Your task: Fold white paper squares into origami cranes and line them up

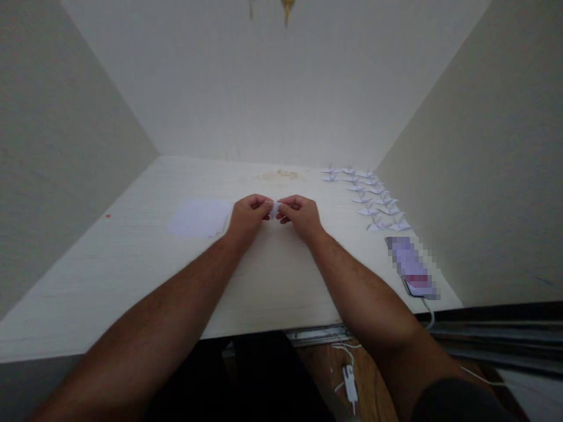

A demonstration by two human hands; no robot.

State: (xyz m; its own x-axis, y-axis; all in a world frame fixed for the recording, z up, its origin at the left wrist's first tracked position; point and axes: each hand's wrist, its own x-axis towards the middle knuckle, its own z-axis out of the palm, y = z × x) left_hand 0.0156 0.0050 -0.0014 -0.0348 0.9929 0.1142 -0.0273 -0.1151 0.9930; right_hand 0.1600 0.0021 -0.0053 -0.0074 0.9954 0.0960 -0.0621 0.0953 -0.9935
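Observation:
My left hand [247, 215] and my right hand [299, 217] meet over the middle of the pale wooden table [132, 281]. Both are closed in a pinch on a small folded piece of white paper [274, 208] held between the fingertips. Most of the paper is hidden by my fingers. A flat sheet of white paper [199, 218] lies on the table just left of my left hand.
Several folded paper cranes [373, 198] lie in rows at the back right. A phone [412, 266] with a white cable rests near the table's right front corner. Walls close in on the left, back and right. A charger [350, 375] lies on the floor below.

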